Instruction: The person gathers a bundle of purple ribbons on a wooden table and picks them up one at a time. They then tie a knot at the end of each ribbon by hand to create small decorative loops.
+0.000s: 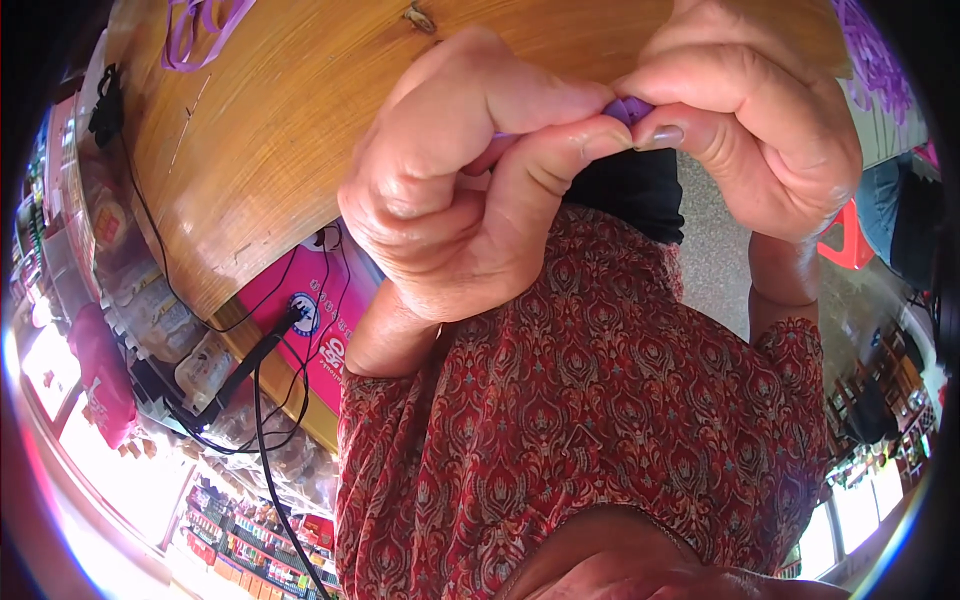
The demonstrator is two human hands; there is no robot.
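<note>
Between my two hands, near the top middle, is a small folded piece of purple ribbon (627,108). My left hand (455,185) pinches its left side between thumb and forefinger, the other fingers curled in. A thin purple strip shows inside that hand, partly hidden by the fingers. From the other side, my right hand (765,125) grips the folded piece with thumb and fingertip. Both thumbs almost touch at the fold. Most of the folded piece is covered by the fingertips, so its exact shape is hard to make out.
A wooden table (270,120) lies under and beyond my hands. Loops of purple ribbon (195,35) rest at its far left, and a bundle of purple strips (880,65) at the far right. Black cables (262,420) run past a pink box (325,345). A red stool (850,240) stands right.
</note>
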